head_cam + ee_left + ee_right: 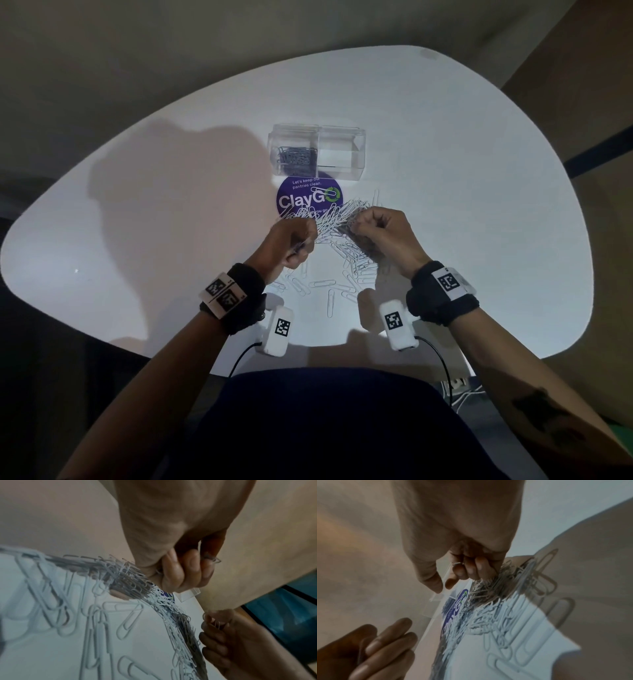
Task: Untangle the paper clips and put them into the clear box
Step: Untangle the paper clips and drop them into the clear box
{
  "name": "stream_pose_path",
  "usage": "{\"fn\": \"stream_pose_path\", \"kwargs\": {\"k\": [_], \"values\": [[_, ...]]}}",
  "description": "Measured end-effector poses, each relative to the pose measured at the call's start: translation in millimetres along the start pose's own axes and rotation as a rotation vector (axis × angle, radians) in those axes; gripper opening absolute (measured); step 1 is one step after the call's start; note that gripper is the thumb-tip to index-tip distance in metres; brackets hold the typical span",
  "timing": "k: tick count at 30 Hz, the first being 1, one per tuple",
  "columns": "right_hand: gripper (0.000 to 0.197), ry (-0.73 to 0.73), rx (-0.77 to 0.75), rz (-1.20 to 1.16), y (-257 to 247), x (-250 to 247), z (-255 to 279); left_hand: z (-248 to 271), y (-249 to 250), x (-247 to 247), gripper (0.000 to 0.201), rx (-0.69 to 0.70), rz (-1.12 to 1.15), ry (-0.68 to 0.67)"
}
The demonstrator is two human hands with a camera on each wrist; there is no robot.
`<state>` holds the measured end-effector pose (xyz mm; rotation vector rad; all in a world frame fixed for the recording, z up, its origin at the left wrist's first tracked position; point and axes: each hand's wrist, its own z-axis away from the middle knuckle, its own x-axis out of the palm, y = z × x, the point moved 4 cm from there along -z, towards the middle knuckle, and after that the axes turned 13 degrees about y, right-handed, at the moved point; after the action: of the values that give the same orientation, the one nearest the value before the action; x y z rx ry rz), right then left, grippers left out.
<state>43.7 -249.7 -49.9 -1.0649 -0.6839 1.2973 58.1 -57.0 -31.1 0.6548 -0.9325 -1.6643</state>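
On the table [445,171], the clear box [317,152] sits farthest from me — a sticker [301,198] just before it, then the paper clips [342,240] between my hands.

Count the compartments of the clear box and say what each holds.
2. Clear box: its left compartment holds paper clips; its right compartment looks nearly empty.

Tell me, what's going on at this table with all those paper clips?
A person is sorting a tangled heap of paper clips on a white table. The left hand and the right hand each pinch a clip, just above the heap. The clear box behind already holds some.
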Motion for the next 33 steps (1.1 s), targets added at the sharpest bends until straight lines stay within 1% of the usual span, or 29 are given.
{"fn": "stream_pose_path", "kwargs": {"k": [2,3,5,7,9,11,12,13,16,19,20,21,23,25,27,28,29,30,32,33], "values": [[0.028,-0.018,0.013,-0.005,2.2,-0.3,0.1,0.1,0.1,-0.4,0.019,-0.011,0.037,-0.016],[0.037,0.000,0.025,0.003,2.6,-1.3,-0.6,-1.6,-1.3,-0.6,0.027,-0.022,0.013,0.001],[0.047,0.096,0.007,0.097,6.3,-8.2,-6.8,-5.6,-6.1,-1.3,0.040,-0.017,-0.093,0.025],[0.043,0.178,-0.086,0.227,9.4,-18.1,-15.4,-6.9,-11.3,0.3,0.037,-0.002,-0.163,-0.004],[0.037,0.203,-0.160,0.305,6.8,-27.6,-20.4,-7.3,-15.7,1.6,0.030,0.000,-0.203,-0.010],[0.030,0.210,-0.209,0.432,1.0,-37.9,-22.5,-10.2,-16.1,2.7,0.028,0.018,-0.301,0.050],[0.025,0.218,-0.241,0.524,-2.4,-42.5,-22.9,-12.3,-14.2,3.6,0.028,0.059,-0.381,0.090],[0.021,0.230,-0.275,0.623,-3.9,-46.8,-24.3,-14.3,-11.8,5.1,0.027,0.130,-0.485,0.129],[0.027,0.228,-0.341,0.844,-2.5,-57.6,-27.3,-17.2,-4.5,14.0,0.023,0.395,-0.803,0.203],[0.029,0.180,-0.373,0.936,1.0,-60.3,-29.0,-15.8,5.1,26.4,0.007,0.599,-0.974,0.272],[0.027,0.175,-0.386,0.935,1.0,-59.8,-28.3,-16.1,7.9,31.3,0.009,0.659,-1.030,0.273],[0.024,0.176,-0.393,0.932,1.0,-59.3,-27.5,-17.6,8.9,36.1,0.015,0.713,-1.080,0.258],[0.018,0.178,-0.400,0.931,-1.3,-59.0,-24.7,-21.6,10.5,45.3,0.024,0.775,-1.160,0.224],[0.014,0.156,-0.393,0.930,-3.3,-58.6,-25.3,-26.2,11.2,51.5,0.026,0.792,-1.227,0.213],[0.006,0.110,-0.364,0.963,-5.8,-55.7,-25.0,-30.4,12.5,54.6,0.016,0.781,-1.267,0.209],[0.001,0.085,-0.344,0.985,-7.4,-53.1,-24.5,-31.3,13.8,53.7,0.011,0.769,-1.253,0.217],[0.007,0.075,-0.315,0.986,-7.7,-51.8,-24.5,-31.2,15.6,51.3,0.008,0.744,-1.220,0.232],[0.012,0.080,-0.278,0.946,-7.8,-51.9,-23.8,-31.4,16.5,46.9,0.006,0.695,-1.185,0.243],[0.019,0.118,-0.215,0.717,-9.3,-52.8,-21.1,-29.7,17.5,35.0,0.008,0.583,-1.152,0.250],[0.018,0.134,-0.196,0.592,-10.2,-53.5,-19.3,-27.8,16.7,27.3,0.010,0.553,-1.142,0.267]]}}
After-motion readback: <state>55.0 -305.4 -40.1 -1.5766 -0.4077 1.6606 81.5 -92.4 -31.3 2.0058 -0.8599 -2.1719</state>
